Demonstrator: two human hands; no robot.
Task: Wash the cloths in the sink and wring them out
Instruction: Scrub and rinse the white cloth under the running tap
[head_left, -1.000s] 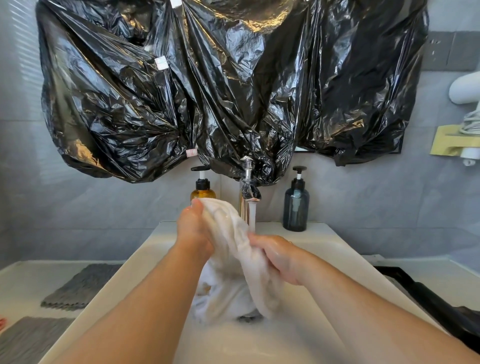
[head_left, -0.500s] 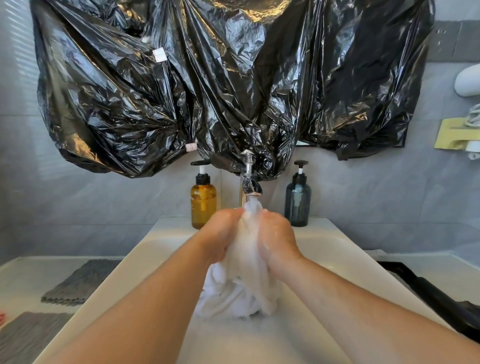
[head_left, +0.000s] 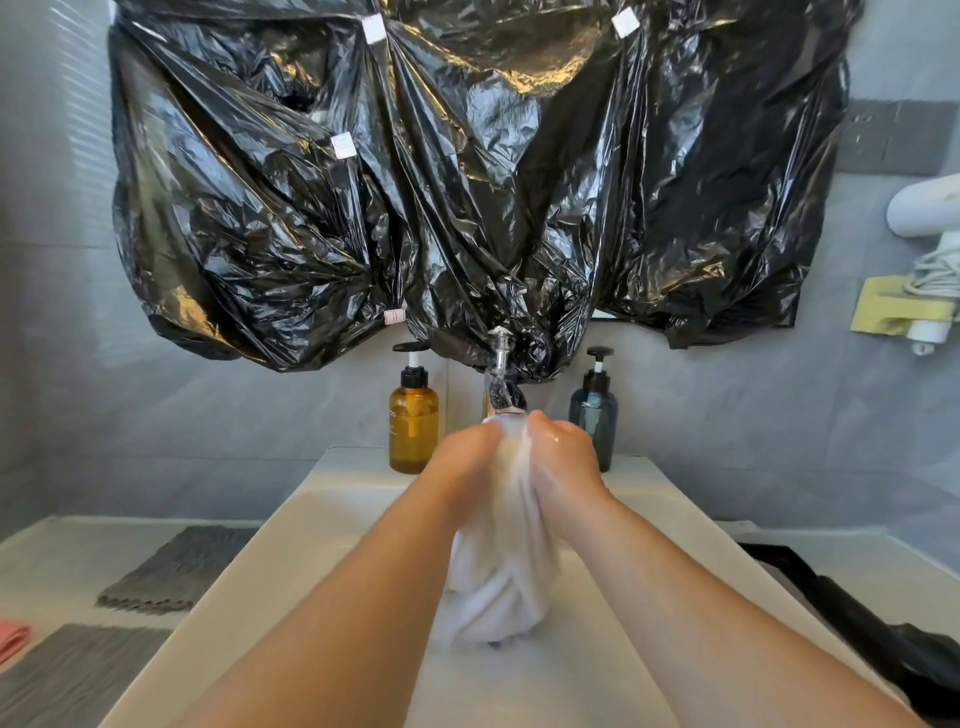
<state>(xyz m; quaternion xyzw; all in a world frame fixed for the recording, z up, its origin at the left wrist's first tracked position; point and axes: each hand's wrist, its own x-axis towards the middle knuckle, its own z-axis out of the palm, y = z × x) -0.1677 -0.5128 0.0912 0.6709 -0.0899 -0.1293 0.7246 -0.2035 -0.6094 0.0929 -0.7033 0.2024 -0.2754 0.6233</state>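
A wet white cloth (head_left: 501, 582) hangs bunched over the white sink (head_left: 291, 561), its top held right under the chrome tap (head_left: 501, 387). My left hand (head_left: 465, 465) grips the cloth from the left and my right hand (head_left: 563, 467) grips it from the right, knuckles close together. The cloth's lower folds reach the basin floor. My fingers are hidden behind the cloth and the backs of my hands.
An amber pump bottle (head_left: 413, 421) and a dark blue pump bottle (head_left: 593, 410) flank the tap. Two grey cloths (head_left: 176, 569) and a pink one (head_left: 13, 636) lie on the left counter. A black object (head_left: 857, 618) lies on the right. Black plastic sheeting (head_left: 467, 182) covers the wall above.
My hands came together from a spread hold and now squeeze the cloth under the tap. The view tilted upward a little.
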